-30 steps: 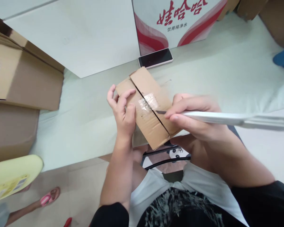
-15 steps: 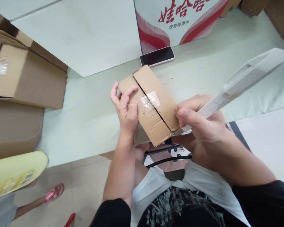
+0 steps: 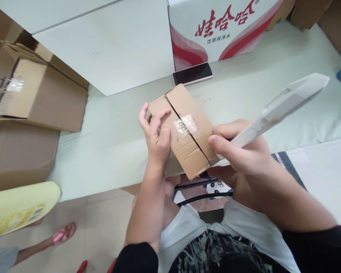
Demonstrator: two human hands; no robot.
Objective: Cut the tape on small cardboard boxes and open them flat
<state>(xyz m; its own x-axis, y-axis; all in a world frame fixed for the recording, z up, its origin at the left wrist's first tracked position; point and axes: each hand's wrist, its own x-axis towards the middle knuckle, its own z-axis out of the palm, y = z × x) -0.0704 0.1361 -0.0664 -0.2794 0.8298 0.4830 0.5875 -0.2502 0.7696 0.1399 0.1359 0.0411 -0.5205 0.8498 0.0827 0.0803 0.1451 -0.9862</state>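
A small cardboard box (image 3: 184, 148) is tilted at the table's front edge, with clear tape (image 3: 185, 124) across the dark seam between its flaps. My left hand (image 3: 157, 134) is closed around the box's left side, thumb and forefinger lying on the top. In my right hand (image 3: 241, 146) is a white utility knife (image 3: 284, 106), its handle angled up to the right. The knife's front end points down at the box's lower right corner; whether the blade touches the cardboard is hidden. My right fingertips are at the box's right edge.
A phone (image 3: 192, 74) lies behind the box, against a white and red printed carton (image 3: 216, 38). Bigger cardboard boxes (image 3: 57, 98) stand at left, beside a large white panel (image 3: 102, 49). Another person's foot (image 3: 64, 233) shows on the floor, below a pale yellow object (image 3: 25, 204).
The knife has left the taped seam and swung, so its handle now points up and right and its tip sits by the box's lower right corner. My left hand keeps its hold.
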